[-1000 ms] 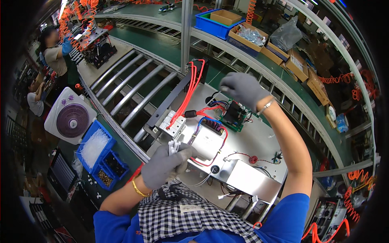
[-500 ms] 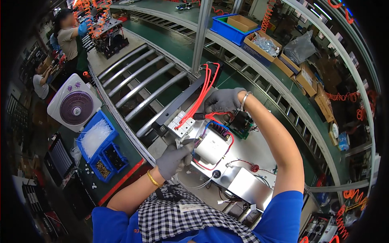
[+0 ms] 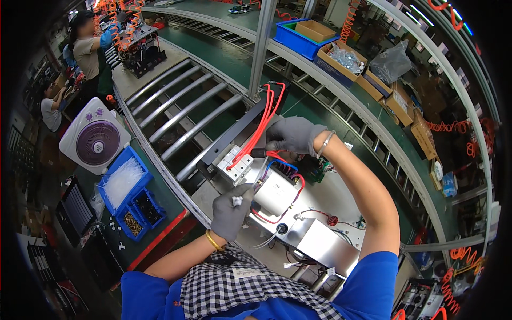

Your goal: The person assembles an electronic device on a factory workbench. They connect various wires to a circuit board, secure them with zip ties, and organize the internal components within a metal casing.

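Note:
My left hand (image 3: pixel 229 212), in a grey glove, is closed with a small white piece (image 3: pixel 237 201) showing at its fingers. It is on the near side of a white terminal block (image 3: pixel 234 166) and left of a white cylinder (image 3: pixel 276 194) ringed by blue and red leads. My right hand (image 3: pixel 296 135), also gloved, curls at a bundle of red wires (image 3: pixel 260 130); its fingertips are partly hidden. Beside them a black sleeve (image 3: pixel 258 153) sits around the wires. These wires rise from the terminal block along a dark metal bar (image 3: pixel 234 136). A green circuit board (image 3: pixel 318 173) lies partly under my right wrist.
A silver box (image 3: pixel 325 245) sits on the metal chassis nearby. Conveyor rollers (image 3: pixel 186 109) run beyond. At left are a fan (image 3: pixel 96 138) and a blue bin of white ties (image 3: pixel 125 178). Cartons (image 3: pixel 344 58) line the far belt; a co-worker (image 3: pixel 88 53) stands far left.
My left hand has drawn back from the terminal block and turned, so the white piece shows. My right hand has shifted a little and turned by the red wires.

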A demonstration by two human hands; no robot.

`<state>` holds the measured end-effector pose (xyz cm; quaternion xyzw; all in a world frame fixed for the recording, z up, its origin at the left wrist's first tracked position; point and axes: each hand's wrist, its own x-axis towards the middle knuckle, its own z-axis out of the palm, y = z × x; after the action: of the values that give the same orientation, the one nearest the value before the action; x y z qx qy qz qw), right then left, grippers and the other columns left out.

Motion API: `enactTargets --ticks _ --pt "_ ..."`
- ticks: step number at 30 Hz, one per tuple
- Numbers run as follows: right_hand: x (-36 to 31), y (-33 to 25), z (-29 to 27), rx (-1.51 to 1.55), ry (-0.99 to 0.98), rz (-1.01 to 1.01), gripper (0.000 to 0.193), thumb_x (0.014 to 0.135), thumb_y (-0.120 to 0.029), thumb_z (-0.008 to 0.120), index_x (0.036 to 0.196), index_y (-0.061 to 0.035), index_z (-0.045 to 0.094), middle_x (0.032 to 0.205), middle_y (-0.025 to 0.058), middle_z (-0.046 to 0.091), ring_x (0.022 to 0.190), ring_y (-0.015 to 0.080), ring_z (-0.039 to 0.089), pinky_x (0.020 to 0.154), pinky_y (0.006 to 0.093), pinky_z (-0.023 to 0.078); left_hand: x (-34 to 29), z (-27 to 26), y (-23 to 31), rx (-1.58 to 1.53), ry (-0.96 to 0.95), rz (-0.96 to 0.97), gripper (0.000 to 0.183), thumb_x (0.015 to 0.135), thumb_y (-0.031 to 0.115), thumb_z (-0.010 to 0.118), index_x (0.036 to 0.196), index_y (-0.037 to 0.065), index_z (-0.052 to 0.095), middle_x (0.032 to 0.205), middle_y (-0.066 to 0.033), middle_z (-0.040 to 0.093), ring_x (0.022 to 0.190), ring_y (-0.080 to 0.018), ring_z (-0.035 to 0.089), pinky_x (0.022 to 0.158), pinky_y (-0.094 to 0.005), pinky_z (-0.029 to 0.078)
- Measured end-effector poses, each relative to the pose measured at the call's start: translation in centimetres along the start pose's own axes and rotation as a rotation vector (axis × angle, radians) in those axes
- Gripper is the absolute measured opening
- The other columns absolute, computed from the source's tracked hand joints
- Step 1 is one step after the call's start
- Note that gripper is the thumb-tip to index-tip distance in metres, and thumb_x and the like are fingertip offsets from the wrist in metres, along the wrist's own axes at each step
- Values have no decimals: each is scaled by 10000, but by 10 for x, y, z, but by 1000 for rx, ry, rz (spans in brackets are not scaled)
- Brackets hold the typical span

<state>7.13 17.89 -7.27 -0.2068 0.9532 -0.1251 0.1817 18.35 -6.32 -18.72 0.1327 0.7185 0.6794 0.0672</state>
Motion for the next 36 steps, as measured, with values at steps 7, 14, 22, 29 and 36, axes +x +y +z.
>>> enactTargets --ticks 7,14,22,29,36 --pt "-11 -1 1 -107 129 -17 220 878 -322 655 933 -109 667 891 145 650 817 366 636 701 444 496 28 16 62 549 -78 527 297 810 108 664 1105 133 638 925 -85 656 833 -303 664 698 -401 538" --pt "-43 11 3 8 283 -50 185 879 -260 655 953 -95 694 852 129 678 788 317 670 704 422 513 63 48 60 373 -91 393 226 901 171 615 1103 72 594 942 -179 653 845 -372 645 716 -436 493" --pt "-66 13 25 266 412 -95 204 904 -247 659 1009 -83 718 912 122 700 836 298 659 756 388 511 73 56 47 401 -22 312 269 936 194 582 1167 57 562 1007 -208 653 913 -399 636 750 -466 488" --pt "-70 17 25 541 319 -18 244 917 -229 663 1054 -34 719 897 110 711 791 215 662 737 347 507 69 53 63 308 -72 199 464 889 75 552 1343 66 456 1112 -192 639 960 -365 651 831 -443 502" --pt "-64 32 25 698 228 -9 315 928 -231 666 1130 7 706 934 76 726 782 128 640 763 278 532 69 54 62 301 -95 208 483 867 48 562 1337 51 455 1217 -196 599 1036 -349 635 885 -420 496"
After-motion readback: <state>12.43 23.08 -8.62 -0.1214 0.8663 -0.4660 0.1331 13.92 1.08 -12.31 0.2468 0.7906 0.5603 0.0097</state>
